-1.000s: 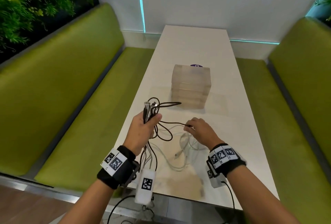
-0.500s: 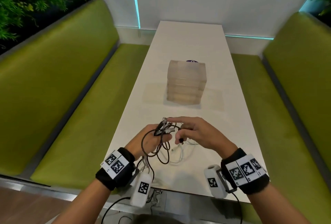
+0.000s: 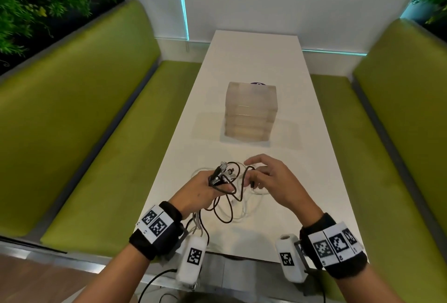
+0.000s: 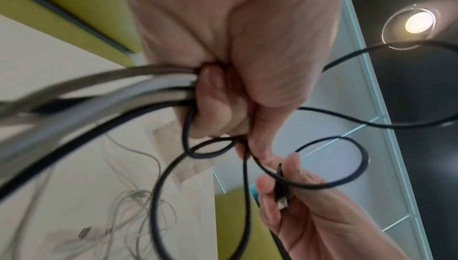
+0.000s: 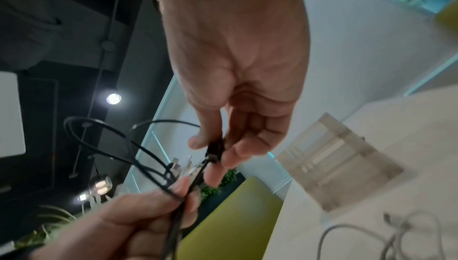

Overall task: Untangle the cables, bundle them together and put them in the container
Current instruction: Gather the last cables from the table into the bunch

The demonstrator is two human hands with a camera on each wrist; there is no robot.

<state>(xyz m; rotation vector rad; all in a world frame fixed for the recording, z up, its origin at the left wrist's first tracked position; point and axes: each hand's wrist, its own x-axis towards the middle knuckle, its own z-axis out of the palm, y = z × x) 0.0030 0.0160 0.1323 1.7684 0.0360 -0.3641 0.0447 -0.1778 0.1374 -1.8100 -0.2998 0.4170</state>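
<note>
My right hand (image 3: pixel 271 181) has come across to my left hand (image 3: pixel 200 191), carrying the black cable's plug (image 5: pixel 215 151).
Left fist clamps the gathered cables (image 4: pixel 148 88) so ends align; white cables (image 3: pixel 242 208) lie below, container (image 3: pixel 250 111) beyond.

The head view is bright and evenly lit, with soft shadows on the long white surface (image 3: pixel 254 60) and wide-angle bending at the edges. Teal light strips (image 3: pixel 183 0) glow on the wall. In the left wrist view a round ceiling lamp (image 4: pixel 418 22) flares, and the near grey and black cables (image 4: pixel 81 95) smear with blur.
</note>
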